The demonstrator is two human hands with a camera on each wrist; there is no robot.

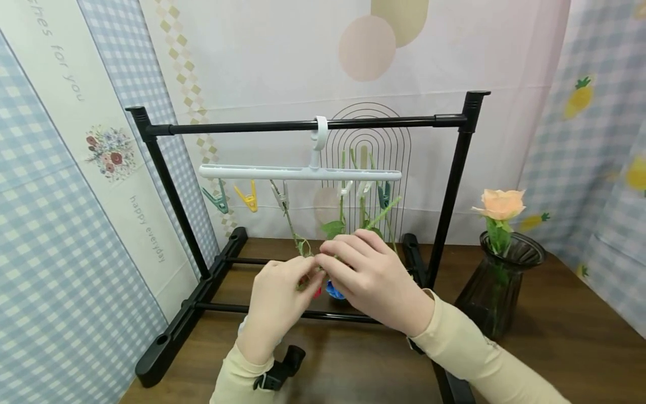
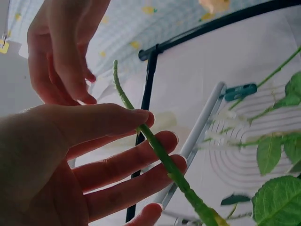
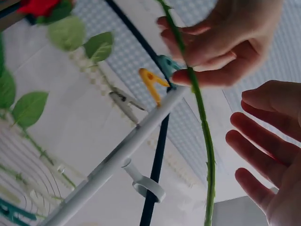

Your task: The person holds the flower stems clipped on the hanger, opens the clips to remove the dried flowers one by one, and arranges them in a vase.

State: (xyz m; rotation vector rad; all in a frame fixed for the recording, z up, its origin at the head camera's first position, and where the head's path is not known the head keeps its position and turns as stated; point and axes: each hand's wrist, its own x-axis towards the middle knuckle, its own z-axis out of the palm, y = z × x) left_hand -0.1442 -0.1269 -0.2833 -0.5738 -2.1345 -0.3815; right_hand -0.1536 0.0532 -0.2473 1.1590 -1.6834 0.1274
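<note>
A green thorny stem (image 2: 162, 157) is pinched between the thumb and forefinger of my left hand (image 1: 275, 300); its other fingers are spread loosely behind it. In the head view the cut end of the stem (image 1: 386, 211) sticks up past the right hand. Whatever bloom it carries is hidden. Close beside it is my right hand (image 1: 368, 280), and in the right wrist view its loosely bent fingers (image 3: 263, 139) are apart from the stem. Behind both hands a white hanger (image 1: 303, 173) bears several clips, some gripping stems upside down, with a blue flower (image 1: 335, 290) low down.
The hanger hooks over a black rack's top bar (image 1: 242, 127). Toward the left, a green clip (image 1: 217, 197) and a yellow clip (image 1: 247, 197) hold nothing. At the right, a dark glass vase (image 1: 492, 297) holds a peach rose (image 1: 502, 204) on the brown table (image 1: 353, 359).
</note>
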